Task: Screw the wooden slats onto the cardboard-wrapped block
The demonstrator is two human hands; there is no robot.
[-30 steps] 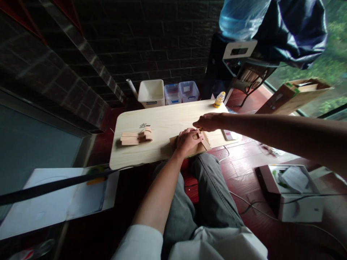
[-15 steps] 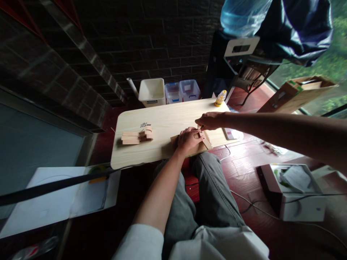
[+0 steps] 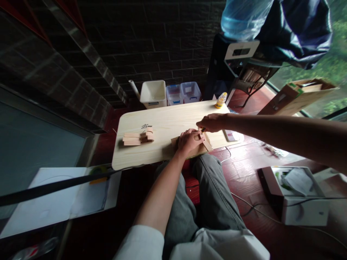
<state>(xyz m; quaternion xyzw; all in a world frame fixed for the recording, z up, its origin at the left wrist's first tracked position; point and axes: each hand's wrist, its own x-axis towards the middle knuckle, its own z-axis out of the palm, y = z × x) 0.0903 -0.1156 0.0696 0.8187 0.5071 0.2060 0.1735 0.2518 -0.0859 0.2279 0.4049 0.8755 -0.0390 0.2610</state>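
Observation:
My left hand [image 3: 189, 142] presses on a flat wooden piece [image 3: 206, 142] that rests on a brown board [image 3: 195, 151] at the table's front edge. Its fingers reach toward the tool's tip. Closed around a small yellow and black tool [image 3: 203, 129], my right hand [image 3: 213, 122] is just above the wooden piece; most of the tool is hidden in the fist. To the left on the pale table [image 3: 168, 117] lie several light wooden pieces [image 3: 138, 138], with small metal parts [image 3: 146, 126] behind them.
A bottle with yellow liquid [image 3: 221, 100] stands at the back right of the table. Plastic bins [image 3: 153, 94] are behind the table. A white and red item [image 3: 231, 135] lies at the right edge. Opened boxes [image 3: 295, 180] and cables are on the floor at right.
The view has shifted slightly. My right hand has turned a little at the tool, and more of the tool's yellow and black part shows. My left hand stays on the wood.

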